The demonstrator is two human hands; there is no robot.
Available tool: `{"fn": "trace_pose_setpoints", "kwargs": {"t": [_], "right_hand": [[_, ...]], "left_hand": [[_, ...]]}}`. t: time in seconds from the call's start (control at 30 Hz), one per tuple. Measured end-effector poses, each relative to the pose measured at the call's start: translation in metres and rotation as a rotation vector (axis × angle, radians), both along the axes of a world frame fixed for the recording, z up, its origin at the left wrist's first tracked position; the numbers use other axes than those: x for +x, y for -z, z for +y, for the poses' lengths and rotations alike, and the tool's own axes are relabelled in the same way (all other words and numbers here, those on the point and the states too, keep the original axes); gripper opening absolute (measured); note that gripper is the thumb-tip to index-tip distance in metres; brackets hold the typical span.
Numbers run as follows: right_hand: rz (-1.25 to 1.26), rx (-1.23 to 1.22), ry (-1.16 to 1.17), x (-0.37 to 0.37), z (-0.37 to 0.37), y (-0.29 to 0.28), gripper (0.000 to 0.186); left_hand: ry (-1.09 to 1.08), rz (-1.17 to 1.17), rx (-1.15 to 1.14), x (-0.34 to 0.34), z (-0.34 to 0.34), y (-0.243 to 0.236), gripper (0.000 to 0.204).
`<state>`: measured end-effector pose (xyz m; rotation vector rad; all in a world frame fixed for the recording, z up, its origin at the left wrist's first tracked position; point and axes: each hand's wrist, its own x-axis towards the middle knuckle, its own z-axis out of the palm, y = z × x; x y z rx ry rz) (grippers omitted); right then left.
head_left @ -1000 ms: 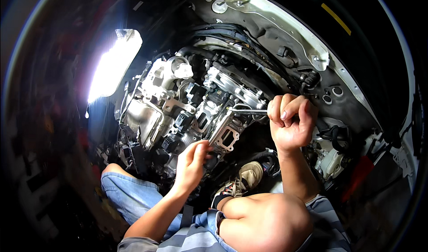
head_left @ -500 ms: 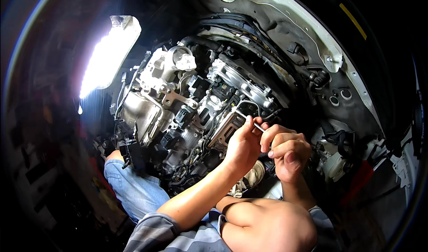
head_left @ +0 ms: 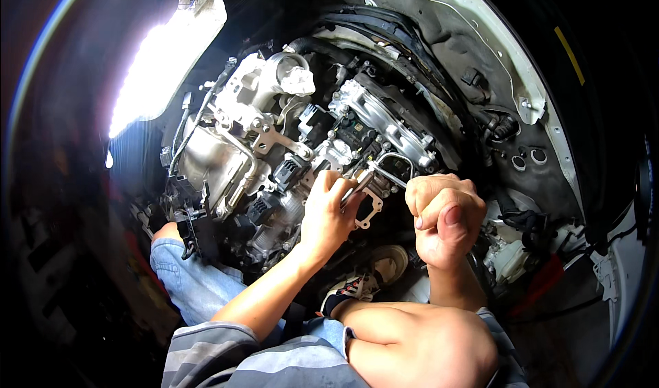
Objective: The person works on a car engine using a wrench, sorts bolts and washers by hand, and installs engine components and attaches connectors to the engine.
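My right hand (head_left: 446, 220) is curled round a slim metal tool (head_left: 395, 179), whose far end reaches a bolt area above the engine port. My left hand (head_left: 329, 213) has its fingers closed on a narrow metal piece (head_left: 357, 185) at that port, just left of the tool; what exactly it is, I cannot make out. A plate with an opening (head_left: 371, 213) shows right of my left fingers. The engine (head_left: 220, 165) carries black connectors (head_left: 288, 173), bolts and a silver housing (head_left: 388, 123) behind my hands.
A bright work lamp (head_left: 147, 65) stands at the upper left. The car's body edge (head_left: 532, 110) curves along the right, with black hoses (head_left: 384, 24) inside it. My legs (head_left: 412, 340) are bent below, and my shoe (head_left: 357, 285) is beneath the engine.
My left hand rose to the tool, then moved left onto the port area. My right hand, still gripping the tool, dropped and turned, so the tool now slants instead of lying level.
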<state>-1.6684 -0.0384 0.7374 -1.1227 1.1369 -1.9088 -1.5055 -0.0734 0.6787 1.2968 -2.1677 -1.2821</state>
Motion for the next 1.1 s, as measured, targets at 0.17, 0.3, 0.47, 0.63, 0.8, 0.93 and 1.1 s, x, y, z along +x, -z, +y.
{"fn": "trace_pose_setpoints", "kwargs": {"t": [0.17,0.3,0.47,0.63,0.8,0.93,1.1], "right_hand": [[0.028,0.053,0.004,0.000,0.000,0.001,0.034],[0.034,0.090,0.019,-0.001,-0.001,-0.002,0.035],[0.035,0.143,0.029,0.004,-0.009,-0.006,0.033],[0.056,0.176,0.048,0.006,-0.014,-0.008,0.033],[0.078,0.237,0.050,0.007,-0.022,-0.015,0.035],[0.143,0.244,0.044,0.010,-0.028,-0.012,0.033],[0.157,0.327,0.107,0.016,-0.032,-0.018,0.038]], "left_hand": [[-0.039,0.055,0.056,0.001,0.001,0.004,0.021],[-0.040,0.062,0.079,0.001,-0.002,0.002,0.019],[-0.034,0.028,0.111,0.005,-0.003,0.006,0.020],[-0.036,0.048,0.120,0.004,-0.005,0.007,0.020],[-0.036,0.065,0.129,0.002,-0.006,0.004,0.018],[-0.053,0.073,0.114,0.005,-0.007,0.008,0.017],[-0.060,0.089,0.094,0.005,-0.004,0.008,0.016]]}}
